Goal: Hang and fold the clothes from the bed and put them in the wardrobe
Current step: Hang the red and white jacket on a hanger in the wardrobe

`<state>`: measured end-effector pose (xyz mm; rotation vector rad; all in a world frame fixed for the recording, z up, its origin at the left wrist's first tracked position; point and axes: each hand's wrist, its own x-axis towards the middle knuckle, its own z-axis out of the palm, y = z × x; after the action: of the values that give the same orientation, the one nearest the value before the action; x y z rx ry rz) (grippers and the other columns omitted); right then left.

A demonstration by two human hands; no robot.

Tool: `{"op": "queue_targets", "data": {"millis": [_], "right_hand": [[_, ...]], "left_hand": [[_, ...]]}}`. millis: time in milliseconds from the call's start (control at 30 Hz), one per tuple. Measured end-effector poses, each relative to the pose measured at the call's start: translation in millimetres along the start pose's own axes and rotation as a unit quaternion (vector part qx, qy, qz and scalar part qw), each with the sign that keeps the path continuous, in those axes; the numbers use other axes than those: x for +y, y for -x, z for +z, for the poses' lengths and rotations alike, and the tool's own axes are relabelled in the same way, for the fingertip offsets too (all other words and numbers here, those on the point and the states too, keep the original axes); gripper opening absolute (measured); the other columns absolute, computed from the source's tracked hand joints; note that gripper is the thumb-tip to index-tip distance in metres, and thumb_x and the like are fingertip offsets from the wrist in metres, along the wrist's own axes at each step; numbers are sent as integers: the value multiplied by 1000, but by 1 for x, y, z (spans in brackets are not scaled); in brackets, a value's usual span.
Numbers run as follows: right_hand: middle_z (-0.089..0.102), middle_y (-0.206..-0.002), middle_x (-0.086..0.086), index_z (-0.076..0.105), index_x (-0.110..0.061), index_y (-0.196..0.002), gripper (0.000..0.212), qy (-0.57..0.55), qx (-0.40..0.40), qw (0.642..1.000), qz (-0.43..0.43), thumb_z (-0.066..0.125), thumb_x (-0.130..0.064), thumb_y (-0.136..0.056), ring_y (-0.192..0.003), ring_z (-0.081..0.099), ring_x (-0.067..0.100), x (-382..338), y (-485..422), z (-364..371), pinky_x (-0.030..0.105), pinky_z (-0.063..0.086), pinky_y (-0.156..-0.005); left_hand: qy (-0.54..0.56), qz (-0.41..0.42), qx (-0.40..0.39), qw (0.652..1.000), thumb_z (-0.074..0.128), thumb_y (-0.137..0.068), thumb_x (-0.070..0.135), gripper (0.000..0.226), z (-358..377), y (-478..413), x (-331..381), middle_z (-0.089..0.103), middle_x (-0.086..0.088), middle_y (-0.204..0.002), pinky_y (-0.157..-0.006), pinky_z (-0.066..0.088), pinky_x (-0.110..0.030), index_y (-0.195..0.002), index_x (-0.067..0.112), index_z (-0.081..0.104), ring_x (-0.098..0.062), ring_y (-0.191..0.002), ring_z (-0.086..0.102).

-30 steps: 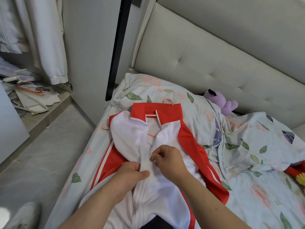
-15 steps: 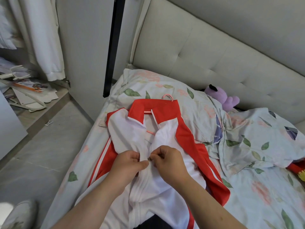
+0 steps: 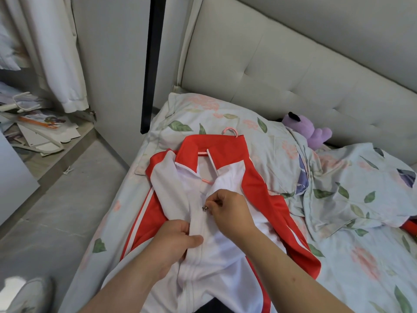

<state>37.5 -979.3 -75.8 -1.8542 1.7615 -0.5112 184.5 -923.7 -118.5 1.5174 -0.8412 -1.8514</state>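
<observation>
Red-white jacket [image 3: 228,177] on pink hanger [image 3: 230,131], flat on bed [image 3: 361,256]. Right hand [image 3: 232,211] pinches zipper pull [image 3: 205,208]; left hand [image 3: 176,242] grips zipped front. Purple plush [image 3: 311,134] by headboard. No legible writing.

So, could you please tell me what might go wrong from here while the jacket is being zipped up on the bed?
1. The right hand pinches the zip pull while loose white fabric of the jacket bunches beside it; the slider might snag that fabric.
2. The left hand grips the zip below; if it slips, the jacket may ride up.
3. The pink hanger lies loosely inside the open collar and could slip out of place.
</observation>
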Motion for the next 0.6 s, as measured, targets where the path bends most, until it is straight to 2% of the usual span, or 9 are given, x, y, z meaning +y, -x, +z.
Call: {"op": "queue_targets", "data": {"millis": [100,167,200,300,367,467,533,600], "right_hand": [[63,-65,-16,60,-31,-64,35,5,16,1000,17,58,-5,-88,-69,63,9,4,-13,5,20,47,-64],[64,-68,-14,64,-24,-68,28,3,33,999,36,58,-6,-89,-70,63,10,9,-16,11,21,46,-64],[65,-70,-11,66,-21,-71,24,2,40,998,44,58,-7,-89,-71,62,10,11,-15,14,17,43,-63],[66,-73,-11,66,-17,-75,17,-22,45,997,50,61,-10,-90,-71,60,6,15,-4,23,9,40,-61],[66,-68,-11,68,-16,-74,15,-49,39,997,43,63,-10,-88,-70,61,6,16,5,25,9,41,-61],[68,-68,-12,70,-20,-71,18,-94,30,994,54,65,-10,-86,-68,63,5,16,8,23,12,45,-61],[67,-64,-18,67,-25,-66,25,-88,12,995,51,67,-10,-86,-63,62,3,18,3,19,14,46,-61],[64,-61,-23,64,-29,-62,31,-63,-7,997,39,66,-9,-86,-63,61,2,20,-3,16,15,47,-63]], "left_hand": [[-22,-31,-9,999,72,-83,0,8,-1,0,-3,76,-15,-89,-84,55,-60,-90,0,73,-36,-90,72],[-33,-36,-17,999,70,-84,0,7,-1,-2,-1,76,-12,-88,-83,57,-55,-89,3,74,-32,-88,73],[-29,-29,-5,999,69,-84,0,7,0,-4,3,76,-12,-87,-83,58,-52,-90,3,74,-32,-87,73],[-1,30,98,995,73,-85,14,11,1,-12,19,75,-15,-84,-82,59,-50,-86,3,71,-32,-84,72],[5,54,103,993,72,-88,23,19,3,-18,27,75,-12,-80,-81,60,-47,-83,4,72,-29,-80,73],[34,22,65,997,69,-90,10,12,4,-25,24,75,-15,-81,-72,62,-41,-83,-1,70,-27,-75,74],[67,-6,44,997,65,-89,-2,6,4,-28,19,75,-18,-84,-66,60,-35,-86,-2,70,-28,-77,74],[56,-16,44,997,65,-87,-6,6,2,-32,13,74,-23,-89,-67,60,-35,-91,-5,70,-30,-79,73]]}}
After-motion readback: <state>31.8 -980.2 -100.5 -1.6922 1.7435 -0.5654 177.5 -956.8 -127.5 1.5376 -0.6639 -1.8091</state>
